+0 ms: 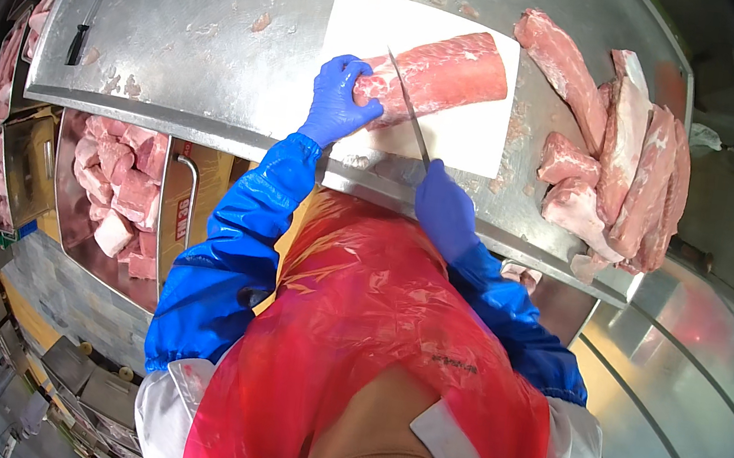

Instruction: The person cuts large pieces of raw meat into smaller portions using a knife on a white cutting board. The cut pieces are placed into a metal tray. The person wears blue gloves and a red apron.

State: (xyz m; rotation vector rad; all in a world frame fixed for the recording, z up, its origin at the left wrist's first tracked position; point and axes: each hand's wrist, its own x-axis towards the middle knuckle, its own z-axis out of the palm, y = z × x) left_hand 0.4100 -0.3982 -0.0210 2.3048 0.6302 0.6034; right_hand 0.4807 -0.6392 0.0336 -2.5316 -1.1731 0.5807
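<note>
A long pink pork loin (457, 74) lies slantwise on a white cutting board (357, 19). My left hand (339, 103), in a blue glove, grips the loin's left end with thumb and fingers spread around it. My right hand (444, 204), gloved too, is closed round the handle of a knife (412, 110), whose handle is mostly hidden in the fist. The narrow blade lies across the loin a little right of my left fingers, its tip pointing away from me. How deep the edge sits in the meat I cannot tell.
Several more loin pieces (639, 172) are heaped on the metal table (198, 31) at the right. A sharpening steel or thin knife (82, 34) lies at its far left. Below the table's left edge stands a metal bin (63, 217) of cut meat chunks (121, 178). Meat scraps dot the tabletop.
</note>
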